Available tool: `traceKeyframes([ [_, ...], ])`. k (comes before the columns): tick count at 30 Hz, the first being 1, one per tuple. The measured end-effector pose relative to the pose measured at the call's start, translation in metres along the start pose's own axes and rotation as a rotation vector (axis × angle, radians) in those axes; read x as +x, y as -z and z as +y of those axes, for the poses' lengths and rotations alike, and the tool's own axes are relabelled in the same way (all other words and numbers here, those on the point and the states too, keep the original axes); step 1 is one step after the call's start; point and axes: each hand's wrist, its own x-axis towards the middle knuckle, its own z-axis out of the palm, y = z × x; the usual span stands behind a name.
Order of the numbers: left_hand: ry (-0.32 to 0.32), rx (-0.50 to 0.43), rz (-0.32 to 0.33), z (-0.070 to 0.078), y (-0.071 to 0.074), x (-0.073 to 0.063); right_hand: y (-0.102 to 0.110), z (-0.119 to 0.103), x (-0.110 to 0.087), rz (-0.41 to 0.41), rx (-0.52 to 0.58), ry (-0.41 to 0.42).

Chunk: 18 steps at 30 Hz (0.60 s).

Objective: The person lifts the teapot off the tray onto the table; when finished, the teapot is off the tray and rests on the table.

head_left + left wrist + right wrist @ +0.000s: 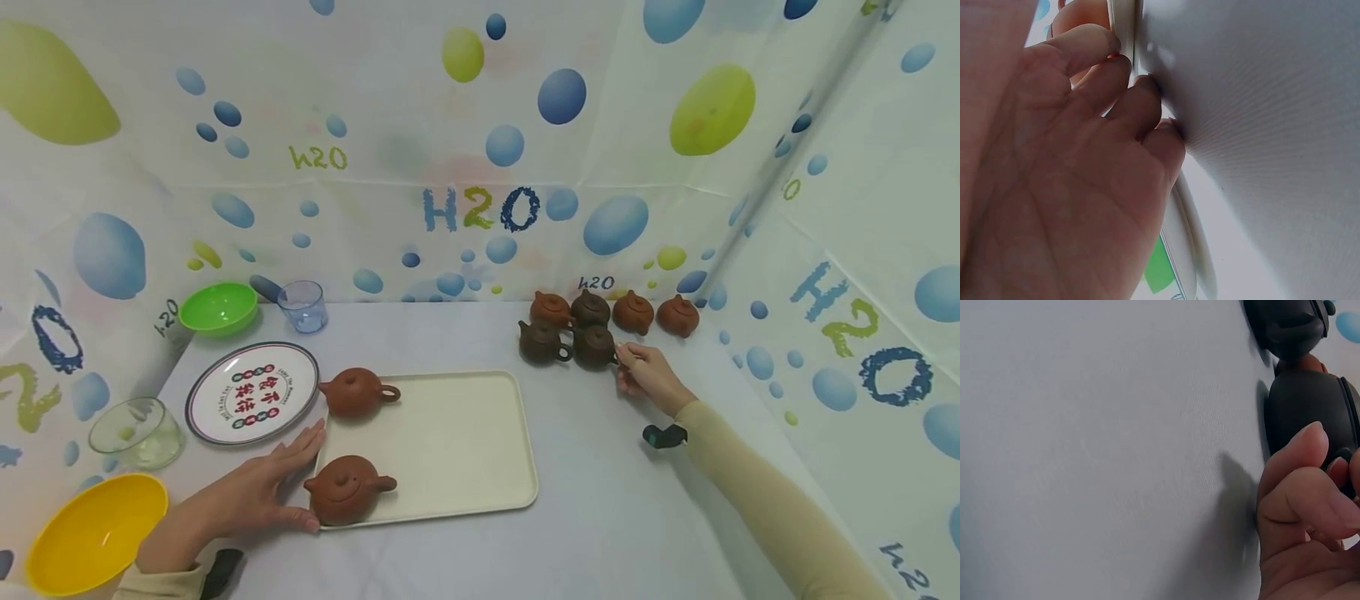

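A dark brown teapot (595,346) stands in the front row of a teapot group at the back right. My right hand (651,379) pinches its handle from the right; the right wrist view shows the fingertips close against the dark teapot body (1304,409). Another dark teapot (540,343) stands just left of it. My left hand (264,482) lies with fingers spread along the left edge of a cream tray (450,442), its fingertips at the rim. On the tray's left side sit two reddish-brown teapots, one at the back (356,394) and one at the front (343,493).
Behind the dark teapots stand several more, including a reddish one (678,317) at the right end. Left of the tray are a lettered plate (300,367), a green bowl (219,310), a blue glass (303,308), a clear glass bowl (142,437) and a yellow bowl (97,533).
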Motion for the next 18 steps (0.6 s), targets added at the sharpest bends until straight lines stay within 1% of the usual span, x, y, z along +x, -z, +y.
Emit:
traceKeyframes([
  [6,-0.002,0.01,0.008,0.0,0.0,0.0,0.005,0.001,0.004,-0.013,-0.031,-0.015],
  [8,0.005,0.006,0.004,0.0,0.0,0.0,0.007,0.002,0.004,0.003,-0.044,-0.036],
  [11,0.011,0.003,-0.002,0.0,-0.001,0.0,0.007,0.0,0.0,0.058,-0.078,-0.053],
  [13,0.009,0.004,-0.001,0.0,-0.001,0.0,0.006,-0.002,-0.004,0.105,-0.091,-0.046],
  [15,0.004,0.006,0.003,0.0,-0.001,0.001,0.003,-0.005,-0.01,0.145,-0.091,-0.015],
  [18,-0.003,0.009,0.007,0.0,-0.001,0.0,-0.003,-0.012,-0.018,0.168,-0.063,0.037],
])
